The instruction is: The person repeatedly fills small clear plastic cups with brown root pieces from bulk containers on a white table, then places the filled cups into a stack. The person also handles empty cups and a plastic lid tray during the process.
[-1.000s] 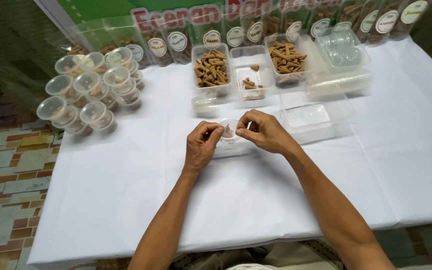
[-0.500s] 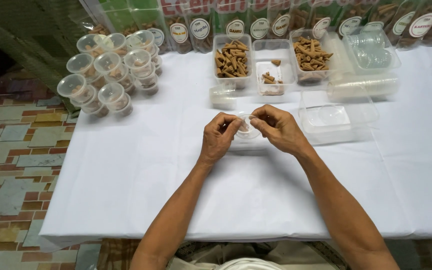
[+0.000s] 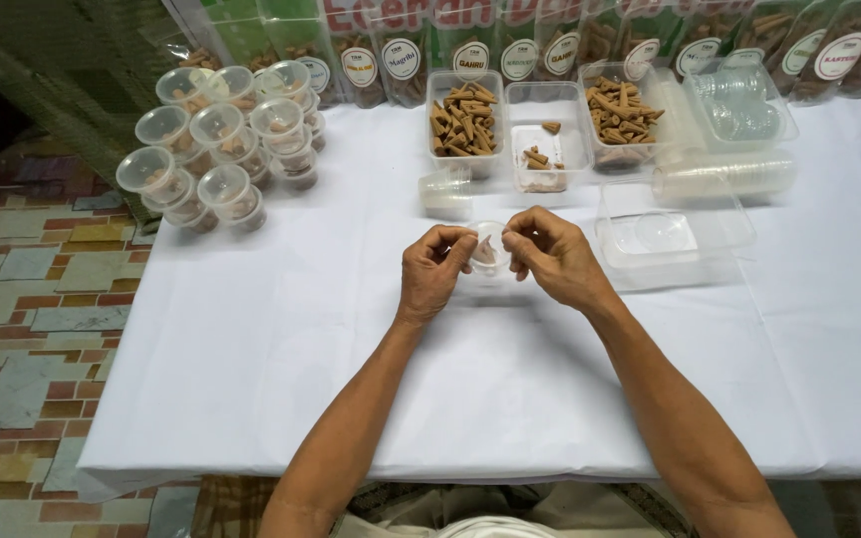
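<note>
1. We pinch a small clear cup [image 3: 491,249] between both hands over the white tablecloth [image 3: 281,339].
2. Our left hand [image 3: 433,271] has its fingers clamped on the cup's left edge.
3. Our right hand [image 3: 553,256] grips its right edge likewise.
4. Brown cones lie inside the cup.
5. Behind it stand open tubs of cones [image 3: 463,120]; lidded cups [image 3: 221,139] are stacked far left.

A white tablecloth [image 3: 251,329] covers the table. Along its far edge stand three clear tubs [image 3: 463,120] of brown cones, with packaged pouches [image 3: 401,60] behind them. Stacked lidded cups [image 3: 221,130] crowd the far left corner; an empty clear tray [image 3: 670,234] sits right of the tubs.
</note>
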